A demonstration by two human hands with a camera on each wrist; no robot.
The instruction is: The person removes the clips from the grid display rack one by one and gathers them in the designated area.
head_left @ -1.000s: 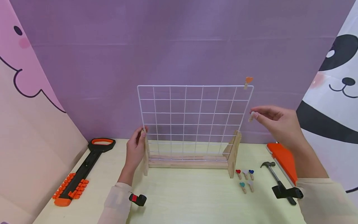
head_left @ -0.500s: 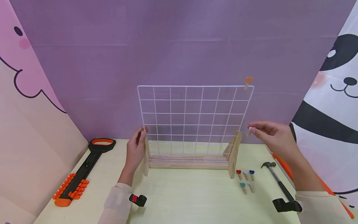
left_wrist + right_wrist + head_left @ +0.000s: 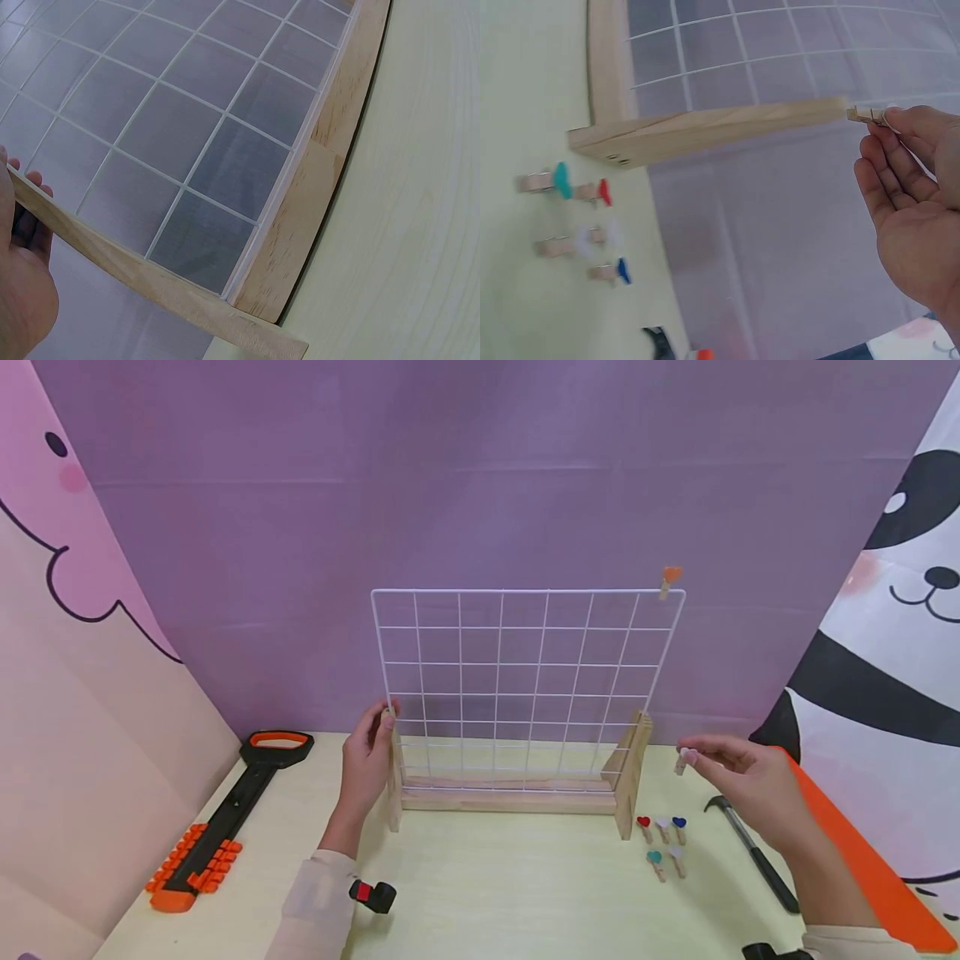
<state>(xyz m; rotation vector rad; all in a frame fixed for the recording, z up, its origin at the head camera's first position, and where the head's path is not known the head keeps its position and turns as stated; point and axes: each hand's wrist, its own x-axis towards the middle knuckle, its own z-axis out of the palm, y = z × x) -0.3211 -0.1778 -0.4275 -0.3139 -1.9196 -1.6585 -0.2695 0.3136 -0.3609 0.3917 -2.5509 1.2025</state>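
Note:
A white wire grid panel stands upright in a wooden stand. My left hand grips the stand's left upright, thumb on one side and fingers on the other. Between the thumb and fingertips of my right hand is a small wooden clothespin with a pale heart, held to the right of the stand. An orange heart clothespin is clipped on the grid's top wire near the right corner. Below on the table lie several more: red, blue, teal and pale ones.
At the right lie a claw hammer and an orange object partly behind my right forearm. A black-and-orange handled tool lies at the left. Purple sheeting hangs behind the table.
My right hand has moved down along the stand's right side, still pinching the clothespin. My left hand stays on the left upright.

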